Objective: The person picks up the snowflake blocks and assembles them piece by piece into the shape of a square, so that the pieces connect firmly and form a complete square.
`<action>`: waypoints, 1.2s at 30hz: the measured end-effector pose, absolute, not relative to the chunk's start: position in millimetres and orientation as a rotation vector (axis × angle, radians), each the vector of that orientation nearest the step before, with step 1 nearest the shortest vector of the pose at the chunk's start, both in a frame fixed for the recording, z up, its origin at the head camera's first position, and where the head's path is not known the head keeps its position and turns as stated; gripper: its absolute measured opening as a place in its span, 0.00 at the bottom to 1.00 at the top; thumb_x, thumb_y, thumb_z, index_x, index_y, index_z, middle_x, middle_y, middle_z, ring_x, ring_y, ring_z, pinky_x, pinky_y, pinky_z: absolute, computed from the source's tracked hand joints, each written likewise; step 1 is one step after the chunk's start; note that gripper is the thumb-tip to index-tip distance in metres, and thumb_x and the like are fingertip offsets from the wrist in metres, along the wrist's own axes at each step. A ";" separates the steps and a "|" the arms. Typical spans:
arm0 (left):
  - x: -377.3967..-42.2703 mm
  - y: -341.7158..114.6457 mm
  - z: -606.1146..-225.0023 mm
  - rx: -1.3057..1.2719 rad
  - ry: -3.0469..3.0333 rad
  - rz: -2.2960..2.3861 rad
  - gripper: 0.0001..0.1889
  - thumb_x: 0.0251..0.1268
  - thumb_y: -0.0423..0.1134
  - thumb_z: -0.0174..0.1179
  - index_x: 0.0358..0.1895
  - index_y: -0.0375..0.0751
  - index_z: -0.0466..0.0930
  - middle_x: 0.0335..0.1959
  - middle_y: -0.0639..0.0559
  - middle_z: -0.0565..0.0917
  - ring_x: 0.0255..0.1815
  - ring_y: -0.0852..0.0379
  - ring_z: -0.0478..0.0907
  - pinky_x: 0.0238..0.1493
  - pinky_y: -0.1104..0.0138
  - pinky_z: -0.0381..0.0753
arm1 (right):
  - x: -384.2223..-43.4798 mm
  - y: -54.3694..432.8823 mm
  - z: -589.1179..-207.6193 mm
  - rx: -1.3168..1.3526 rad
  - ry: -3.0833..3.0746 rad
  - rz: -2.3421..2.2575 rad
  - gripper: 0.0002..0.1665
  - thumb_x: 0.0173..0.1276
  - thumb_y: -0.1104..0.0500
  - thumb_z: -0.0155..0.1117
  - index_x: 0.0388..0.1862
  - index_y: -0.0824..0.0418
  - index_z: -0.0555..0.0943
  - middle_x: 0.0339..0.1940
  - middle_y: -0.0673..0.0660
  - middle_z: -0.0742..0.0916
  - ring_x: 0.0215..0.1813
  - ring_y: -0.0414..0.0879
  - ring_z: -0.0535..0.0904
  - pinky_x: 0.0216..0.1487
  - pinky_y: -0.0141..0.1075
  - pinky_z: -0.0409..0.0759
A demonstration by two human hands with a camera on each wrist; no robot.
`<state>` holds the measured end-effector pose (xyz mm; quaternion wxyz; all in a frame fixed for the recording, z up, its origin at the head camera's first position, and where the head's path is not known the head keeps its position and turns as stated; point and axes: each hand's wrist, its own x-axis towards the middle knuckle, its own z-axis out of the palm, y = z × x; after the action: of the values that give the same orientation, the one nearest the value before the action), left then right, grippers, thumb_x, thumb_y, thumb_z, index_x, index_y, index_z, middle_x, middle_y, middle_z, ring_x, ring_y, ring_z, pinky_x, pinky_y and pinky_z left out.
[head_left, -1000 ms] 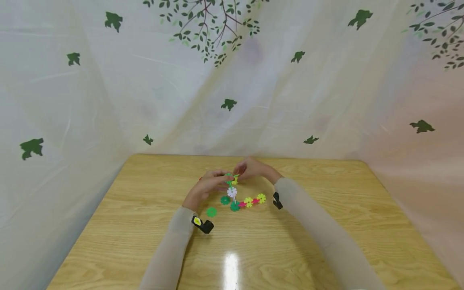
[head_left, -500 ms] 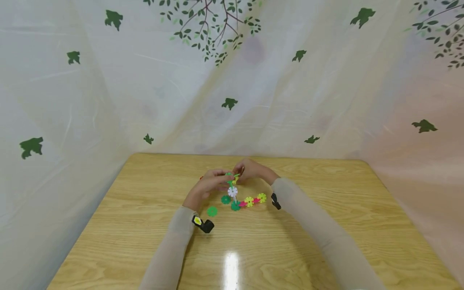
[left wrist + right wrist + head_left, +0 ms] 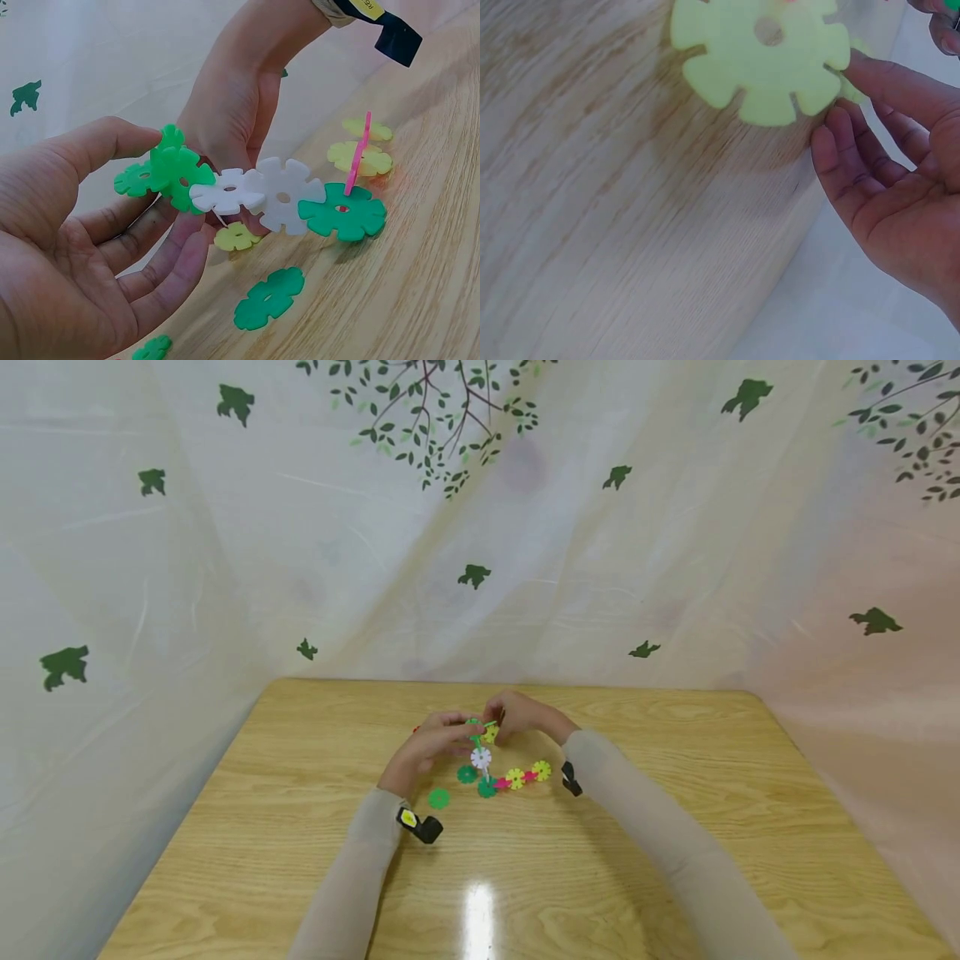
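Note:
My left hand (image 3: 438, 739) pinches the light green notched discs (image 3: 176, 176) at one end of a chain of slotted flower-shaped plastic discs. From there the chain runs through white discs (image 3: 283, 196) to a dark green disc (image 3: 352, 217), then pink and yellow discs (image 3: 514, 778) toward the right. Close beside the left fingertips, my right hand (image 3: 517, 710) has its thumb and fingers on a yellow disc (image 3: 491, 734) near the green end. In the right wrist view, that hand's thumb covers part of a pale yellow-green disc (image 3: 855, 71). A large yellow disc (image 3: 769, 64) fills the foreground there.
A loose dark green disc (image 3: 467, 774) and a brighter green disc (image 3: 438, 798) lie on the wooden table (image 3: 480, 852) left of the chain. A small red piece (image 3: 416, 729) peeks out behind the left hand. A pale curtain (image 3: 375, 568) hangs behind the table.
The yellow disc at the right fingertips has turned to show more of its face. The right hand has shifted slightly; the left hand and the chain hold nearly still.

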<state>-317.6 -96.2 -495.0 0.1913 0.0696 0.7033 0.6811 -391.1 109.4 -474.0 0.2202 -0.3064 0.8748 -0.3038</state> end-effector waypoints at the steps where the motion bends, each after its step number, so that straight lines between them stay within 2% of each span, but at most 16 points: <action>1: -317.5 -96.1 -495.1 0.194 1.978 1.912 0.19 0.72 0.39 0.63 0.60 0.32 0.80 0.47 0.52 0.84 0.44 0.56 0.83 0.55 0.58 0.86 | -390.8 109.6 -473.9 -0.849 2.419 -0.843 0.16 0.55 0.72 0.75 0.44 0.67 0.84 0.44 0.59 0.87 0.45 0.47 0.80 0.49 0.36 0.82; 8: -319.1 -96.5 -496.6 0.199 1.982 1.902 0.20 0.72 0.40 0.63 0.61 0.33 0.79 0.48 0.50 0.84 0.44 0.56 0.83 0.56 0.58 0.86 | -388.7 112.1 -470.8 -0.882 2.409 -0.845 0.17 0.58 0.74 0.73 0.47 0.69 0.85 0.44 0.61 0.87 0.41 0.44 0.77 0.43 0.32 0.80; 10: -319.2 -96.8 -497.1 0.200 1.981 1.902 0.20 0.72 0.40 0.63 0.61 0.33 0.79 0.49 0.48 0.84 0.44 0.56 0.83 0.55 0.58 0.86 | -388.4 113.3 -469.8 -0.895 2.399 -0.837 0.15 0.59 0.74 0.72 0.46 0.69 0.86 0.38 0.58 0.87 0.36 0.42 0.74 0.39 0.30 0.76; 14: -318.8 -97.5 -496.8 0.199 1.988 1.889 0.19 0.72 0.40 0.62 0.61 0.35 0.80 0.52 0.45 0.84 0.45 0.56 0.84 0.55 0.58 0.86 | -389.5 116.6 -469.0 -0.901 2.379 -0.827 0.05 0.61 0.72 0.70 0.37 0.70 0.87 0.26 0.50 0.80 0.29 0.39 0.67 0.33 0.28 0.69; 17: -318.5 -97.8 -496.4 0.204 1.992 1.880 0.18 0.73 0.40 0.62 0.61 0.35 0.80 0.54 0.44 0.84 0.47 0.53 0.85 0.56 0.57 0.86 | -390.7 119.8 -468.9 -0.890 2.370 -0.828 0.03 0.63 0.72 0.69 0.35 0.71 0.85 0.24 0.48 0.76 0.27 0.38 0.66 0.32 0.28 0.68; 21: -318.9 -97.9 -496.3 0.209 1.988 1.882 0.18 0.74 0.40 0.61 0.61 0.35 0.80 0.55 0.41 0.84 0.48 0.51 0.85 0.57 0.57 0.86 | -391.5 124.9 -468.7 -0.846 2.345 -0.892 0.13 0.62 0.72 0.70 0.47 0.73 0.86 0.29 0.53 0.86 0.28 0.36 0.73 0.34 0.29 0.77; 24: -318.9 -97.4 -496.0 0.206 1.985 1.881 0.19 0.73 0.40 0.62 0.61 0.35 0.79 0.56 0.40 0.83 0.49 0.50 0.85 0.57 0.57 0.86 | -390.1 129.5 -467.2 -0.801 2.317 -0.966 0.19 0.63 0.71 0.70 0.53 0.74 0.84 0.37 0.61 0.91 0.30 0.37 0.81 0.39 0.36 0.85; 27: -318.7 -96.8 -495.5 0.197 1.984 1.878 0.20 0.72 0.42 0.63 0.61 0.35 0.79 0.58 0.38 0.82 0.51 0.48 0.85 0.57 0.57 0.86 | -388.0 133.8 -464.9 -0.781 2.294 -1.026 0.18 0.64 0.70 0.69 0.54 0.75 0.83 0.37 0.62 0.92 0.33 0.41 0.85 0.43 0.42 0.87; 30: -318.7 -96.8 -495.6 0.186 1.983 1.876 0.21 0.71 0.43 0.65 0.62 0.35 0.79 0.59 0.38 0.82 0.53 0.47 0.85 0.57 0.58 0.85 | -386.7 138.0 -464.2 -0.766 2.274 -1.080 0.16 0.66 0.69 0.68 0.52 0.74 0.84 0.34 0.58 0.91 0.36 0.45 0.87 0.46 0.44 0.88; 36: -319.5 -97.0 -495.9 0.164 1.992 1.880 0.21 0.70 0.44 0.66 0.61 0.38 0.81 0.57 0.45 0.83 0.50 0.50 0.85 0.59 0.57 0.84 | -381.1 145.5 -460.3 -0.720 2.250 -1.163 0.12 0.69 0.65 0.67 0.49 0.70 0.85 0.37 0.55 0.91 0.42 0.53 0.88 0.52 0.50 0.86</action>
<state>-319.5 -97.0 -495.9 0.1975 0.0585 0.7116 0.6717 -381.1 145.5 -460.3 0.2514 -0.2647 0.8270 -0.4276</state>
